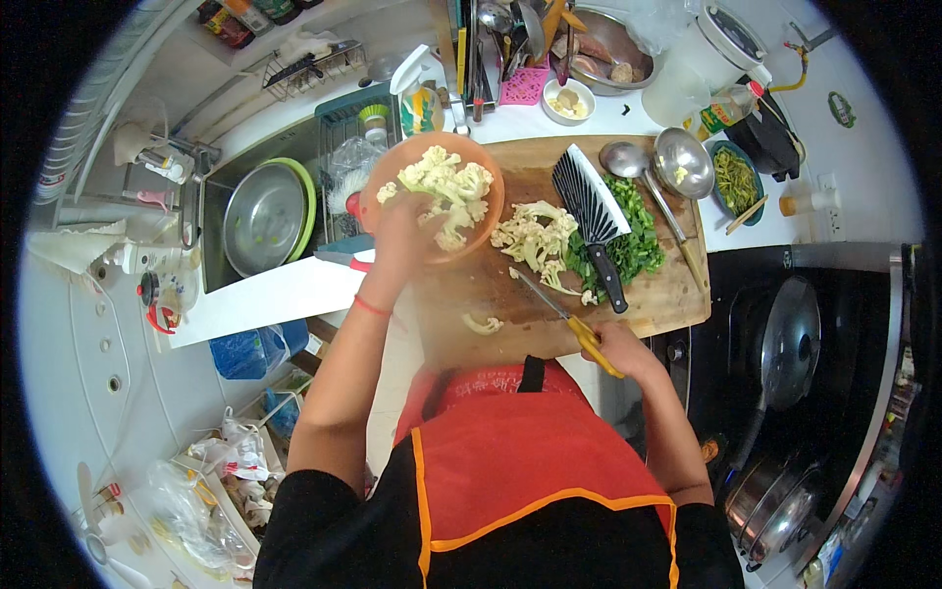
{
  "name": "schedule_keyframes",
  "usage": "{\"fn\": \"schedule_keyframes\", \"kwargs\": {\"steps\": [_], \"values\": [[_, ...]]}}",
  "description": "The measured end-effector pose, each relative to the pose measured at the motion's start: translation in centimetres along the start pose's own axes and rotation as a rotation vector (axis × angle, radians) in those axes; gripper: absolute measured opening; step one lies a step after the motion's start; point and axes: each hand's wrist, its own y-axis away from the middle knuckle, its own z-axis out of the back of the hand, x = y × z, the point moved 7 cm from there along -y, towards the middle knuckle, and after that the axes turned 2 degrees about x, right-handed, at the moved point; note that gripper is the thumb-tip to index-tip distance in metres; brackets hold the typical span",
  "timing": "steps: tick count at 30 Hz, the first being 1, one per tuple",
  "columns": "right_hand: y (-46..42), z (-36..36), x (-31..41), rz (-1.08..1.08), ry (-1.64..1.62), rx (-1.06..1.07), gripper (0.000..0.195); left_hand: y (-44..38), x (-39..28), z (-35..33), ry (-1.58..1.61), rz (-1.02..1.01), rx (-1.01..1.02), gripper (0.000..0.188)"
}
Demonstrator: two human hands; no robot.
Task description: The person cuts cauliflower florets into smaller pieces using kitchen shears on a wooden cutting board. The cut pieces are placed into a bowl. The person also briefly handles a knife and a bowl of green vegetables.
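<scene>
My left hand (407, 221) reaches into an orange bowl (377, 166) of cauliflower florets (445, 177). Its fingers are blurred among the florets, so a grip on one cannot be made out. In my right hand (624, 350) are yellow-handled scissors (589, 340), their blades pointing up and left over the wooden cutting board (508, 324). Just beyond the blade tips lies a pile of cut cauliflower (533, 235). One loose cauliflower piece (482, 325) rests closer to me. A black-handled cleaver (589, 195) lies across chopped greens (639, 243) on the board.
A ladle (659, 191) and a metal strainer or scoop (684, 163) lie at the board's right. The sink (213, 213) at left holds a metal basin (266, 221). A red-handled knife (342, 260) sits by the counter edge. To the right is a stove with a wok (791, 346).
</scene>
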Motion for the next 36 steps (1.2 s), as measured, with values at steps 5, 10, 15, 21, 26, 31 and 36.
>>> {"fn": "schedule_keyframes", "kwargs": {"steps": [5,10,15,21,26,31,36], "values": [[0.2,1.1,1.8,0.053,-0.036,-0.134,0.03,-1.6,0.4,-3.8,-0.115,-0.004,0.211,0.026],[1.0,1.0,1.0,0.026,-0.061,-0.155,0.029,-0.3,2.5,-2.7,0.623,0.391,0.203,0.024],[1.4,0.2,0.2,-0.077,-0.122,-0.073,0.028,3.4,3.9,-1.6,0.74,0.58,0.431,0.022],[0.9,-0.2,0.7,-0.055,-0.107,-0.033,0.032,8.7,-1.7,-4.9,0.358,0.088,0.455,0.02],[0.5,0.2,1.5,-0.015,-0.043,-0.048,0.033,6.6,-3.3,-6.9,0.584,0.277,0.426,0.026],[0.5,-0.2,1.6,-0.061,0.015,0.025,0.031,2.6,-8.4,-5.4,0.28,0.03,0.233,0.033],[-0.1,-2.5,-1.5,-0.06,0.001,-0.02,0.034,0.5,-2.6,-2.7,0.001,0.07,0.127,0.023]]}}
